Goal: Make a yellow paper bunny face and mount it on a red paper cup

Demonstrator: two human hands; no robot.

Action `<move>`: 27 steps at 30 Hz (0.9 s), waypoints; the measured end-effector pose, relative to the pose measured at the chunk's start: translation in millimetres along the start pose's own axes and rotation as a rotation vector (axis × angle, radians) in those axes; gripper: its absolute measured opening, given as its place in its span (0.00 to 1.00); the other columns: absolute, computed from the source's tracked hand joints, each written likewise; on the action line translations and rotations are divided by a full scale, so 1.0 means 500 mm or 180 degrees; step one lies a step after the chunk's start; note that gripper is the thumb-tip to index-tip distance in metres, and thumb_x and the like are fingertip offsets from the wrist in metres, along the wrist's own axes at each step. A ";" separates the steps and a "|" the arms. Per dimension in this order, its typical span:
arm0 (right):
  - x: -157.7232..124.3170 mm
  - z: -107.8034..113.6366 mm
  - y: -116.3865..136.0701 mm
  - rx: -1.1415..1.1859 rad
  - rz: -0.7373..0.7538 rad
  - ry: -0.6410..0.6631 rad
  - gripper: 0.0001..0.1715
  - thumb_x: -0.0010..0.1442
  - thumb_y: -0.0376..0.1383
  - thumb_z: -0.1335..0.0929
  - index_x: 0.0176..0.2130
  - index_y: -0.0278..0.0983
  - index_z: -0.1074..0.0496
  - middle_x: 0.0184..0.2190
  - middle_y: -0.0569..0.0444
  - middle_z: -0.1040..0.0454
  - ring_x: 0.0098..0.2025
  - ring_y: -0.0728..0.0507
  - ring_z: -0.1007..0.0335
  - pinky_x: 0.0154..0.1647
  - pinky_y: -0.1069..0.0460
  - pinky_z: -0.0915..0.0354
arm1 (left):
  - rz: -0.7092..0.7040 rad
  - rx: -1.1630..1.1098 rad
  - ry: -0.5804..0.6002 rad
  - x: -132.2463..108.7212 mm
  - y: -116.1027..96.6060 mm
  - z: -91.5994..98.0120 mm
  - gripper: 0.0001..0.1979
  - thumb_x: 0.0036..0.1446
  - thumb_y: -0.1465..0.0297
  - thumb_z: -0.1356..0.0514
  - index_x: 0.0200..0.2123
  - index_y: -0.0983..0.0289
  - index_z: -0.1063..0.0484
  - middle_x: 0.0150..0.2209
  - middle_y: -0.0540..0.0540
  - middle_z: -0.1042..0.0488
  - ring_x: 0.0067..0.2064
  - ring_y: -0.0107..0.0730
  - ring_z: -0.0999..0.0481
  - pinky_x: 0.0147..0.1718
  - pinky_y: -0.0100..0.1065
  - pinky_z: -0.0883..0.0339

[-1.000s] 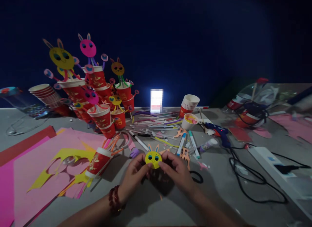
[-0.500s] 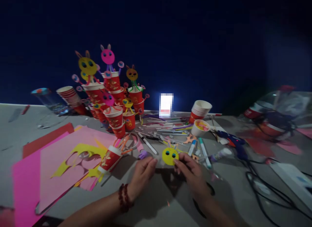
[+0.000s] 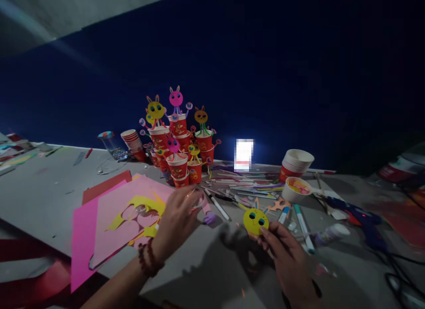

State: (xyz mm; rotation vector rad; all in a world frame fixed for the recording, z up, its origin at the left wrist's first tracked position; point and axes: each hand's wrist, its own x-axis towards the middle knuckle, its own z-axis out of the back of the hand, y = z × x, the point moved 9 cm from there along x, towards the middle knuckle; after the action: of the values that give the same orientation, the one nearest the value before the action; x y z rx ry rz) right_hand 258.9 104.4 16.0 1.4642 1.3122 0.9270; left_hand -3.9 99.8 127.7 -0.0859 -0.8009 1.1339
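Note:
My right hand [image 3: 285, 251] pinches a yellow paper rabbit face [image 3: 255, 221] between thumb and fingers. The face has upright ears, dark eyes and a drawn mouth, and it looks toward me. My left hand [image 3: 179, 216], with a beaded bracelet [image 3: 149, 258] on the wrist, is curled over the spot where a tipped red paper cup with orange stems lay. The hand hides that cup, and its grip cannot be made out. Just past its fingers lie a clear tape roll [image 3: 199, 202] and a purple-tipped pink piece [image 3: 209, 216].
Red cups with paper rabbits [image 3: 177, 165] stand stacked at the back. Pink paper sheets [image 3: 113, 225] lie left. Markers [image 3: 303, 229], a cup of paper scraps [image 3: 297, 189], stacked cups [image 3: 295, 163] and a blue glue gun [image 3: 358, 216] with a black cord are on the right.
My left hand has moved left and forward, over the tipped cup. My right hand still holds the yellow face. The view has shifted, so table things sit farther right and lower.

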 end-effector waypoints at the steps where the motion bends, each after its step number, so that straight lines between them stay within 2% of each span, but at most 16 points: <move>1: 0.000 -0.001 0.000 -0.0003 0.0016 0.0024 0.17 0.48 0.46 0.23 0.30 0.39 0.28 0.23 0.58 0.30 0.26 0.48 0.36 0.28 0.55 0.35 | 0.0221 0.0332 -0.0174 -0.008 0.038 0.026 0.21 0.62 0.65 0.42 0.58 0.59 0.36 0.60 0.62 0.35 0.60 0.49 0.37 0.58 0.50 0.44; 3: -0.001 -0.007 0.001 -0.0085 0.0053 0.0105 0.18 0.48 0.47 0.24 0.30 0.38 0.28 0.23 0.57 0.30 0.26 0.48 0.35 0.28 0.55 0.36 | 0.0556 0.0793 -0.0320 -0.031 0.108 0.060 0.28 0.61 0.58 0.41 0.60 0.64 0.40 0.57 0.66 0.33 0.59 0.52 0.35 0.56 0.50 0.41; 6: -0.003 -0.016 0.003 -0.0298 0.0088 0.0174 0.19 0.49 0.49 0.24 0.29 0.38 0.28 0.23 0.56 0.29 0.26 0.47 0.35 0.28 0.54 0.35 | 0.0997 0.1338 0.0177 -0.067 0.195 0.051 0.24 0.63 0.53 0.46 0.51 0.66 0.31 0.48 0.65 0.26 0.51 0.52 0.29 0.49 0.48 0.36; 8: -0.005 -0.024 0.004 -0.0398 0.0088 0.0233 0.21 0.48 0.51 0.25 0.28 0.38 0.28 0.23 0.55 0.28 0.25 0.46 0.34 0.28 0.53 0.35 | 0.1018 0.1571 0.0497 -0.083 0.215 0.032 0.22 0.62 0.52 0.47 0.43 0.64 0.27 0.44 0.63 0.25 0.48 0.52 0.28 0.47 0.48 0.37; 10: -0.006 -0.030 0.004 -0.0462 0.0100 0.0290 0.21 0.48 0.52 0.25 0.28 0.37 0.28 0.23 0.54 0.27 0.25 0.46 0.33 0.29 0.52 0.34 | 0.0997 0.1602 0.0706 -0.091 0.215 0.015 0.22 0.60 0.50 0.46 0.35 0.63 0.26 0.40 0.61 0.25 0.45 0.51 0.27 0.45 0.47 0.37; 12: -0.005 -0.031 0.005 -0.0490 0.0145 0.0275 0.22 0.48 0.52 0.25 0.28 0.37 0.28 0.22 0.55 0.27 0.25 0.46 0.33 0.29 0.52 0.34 | 0.1067 0.1444 0.0714 -0.095 0.203 0.011 0.22 0.58 0.49 0.45 0.32 0.63 0.28 0.36 0.60 0.25 0.41 0.50 0.26 0.42 0.45 0.37; 14: -0.003 -0.031 0.005 -0.0471 0.0125 0.0266 0.22 0.47 0.52 0.25 0.29 0.37 0.28 0.23 0.54 0.26 0.25 0.46 0.33 0.29 0.52 0.33 | 0.1256 0.1094 0.0554 -0.101 0.188 0.021 0.22 0.56 0.49 0.43 0.35 0.63 0.29 0.35 0.59 0.25 0.38 0.48 0.26 0.38 0.43 0.36; 16: -0.001 -0.035 0.005 -0.0435 0.0050 0.0310 0.23 0.46 0.52 0.24 0.30 0.37 0.28 0.24 0.54 0.25 0.24 0.47 0.32 0.29 0.52 0.32 | 0.1494 0.0487 0.0387 -0.111 0.170 0.031 0.22 0.55 0.50 0.41 0.42 0.62 0.31 0.38 0.58 0.24 0.39 0.48 0.24 0.38 0.41 0.34; 19: -0.001 -0.046 0.007 -0.0440 -0.0007 0.0452 0.23 0.45 0.52 0.25 0.30 0.37 0.28 0.24 0.55 0.27 0.24 0.46 0.33 0.26 0.52 0.33 | 0.1759 -0.0813 0.0362 -0.126 0.136 0.023 0.26 0.51 0.53 0.35 0.48 0.61 0.34 0.42 0.57 0.23 0.42 0.46 0.22 0.40 0.38 0.30; 22: 0.000 -0.060 0.006 -0.0687 0.0043 0.0713 0.22 0.48 0.52 0.26 0.27 0.37 0.30 0.22 0.57 0.30 0.23 0.48 0.36 0.24 0.54 0.37 | 0.1956 -0.1604 0.0044 -0.132 0.113 0.023 0.33 0.44 0.56 0.30 0.51 0.61 0.35 0.45 0.57 0.23 0.46 0.48 0.23 0.45 0.39 0.30; 24: 0.003 -0.063 0.002 -0.0916 0.0130 0.0814 0.20 0.51 0.50 0.28 0.26 0.37 0.31 0.21 0.58 0.33 0.24 0.48 0.38 0.24 0.55 0.39 | 0.2144 -0.2048 -0.0023 -0.136 0.107 0.007 0.38 0.40 0.57 0.28 0.54 0.61 0.34 0.48 0.59 0.23 0.49 0.52 0.24 0.48 0.41 0.31; 27: 0.010 -0.056 -0.004 -0.1145 0.0263 0.0789 0.17 0.55 0.48 0.30 0.27 0.37 0.31 0.22 0.59 0.35 0.25 0.48 0.40 0.25 0.55 0.42 | 0.2368 -0.2980 0.0306 -0.144 0.091 -0.052 0.40 0.35 0.54 0.26 0.52 0.64 0.30 0.46 0.63 0.21 0.46 0.56 0.23 0.42 0.42 0.29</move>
State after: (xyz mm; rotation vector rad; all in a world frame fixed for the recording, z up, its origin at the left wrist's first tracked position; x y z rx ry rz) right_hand 232.3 113.5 21.5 1.1569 1.1878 1.3567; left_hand -36.2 69.0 50.9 -1.2947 -1.2017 1.3242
